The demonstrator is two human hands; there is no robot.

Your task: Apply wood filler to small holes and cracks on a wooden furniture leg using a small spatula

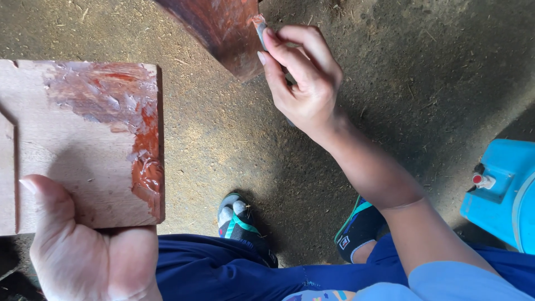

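Note:
My left hand (83, 251) grips a flat wooden board (78, 167) from below, thumb lying on its face. Reddish-brown putty (142, 145) is smeared along the board's top and right edge. My right hand (304, 78) pinches a small thin scraper (261, 30), its tip loaded with putty and pressed against the edge of a dark reddish-brown wooden piece (220, 28) at the top of the view. Most of the scraper is hidden by my fingers.
The ground is packed dirt (223, 139) with bits of straw. My feet in dark sandals (239, 223) stand below, with blue trousers (223, 273). A blue plastic container (504, 195) with a red-and-white knob sits at the right edge.

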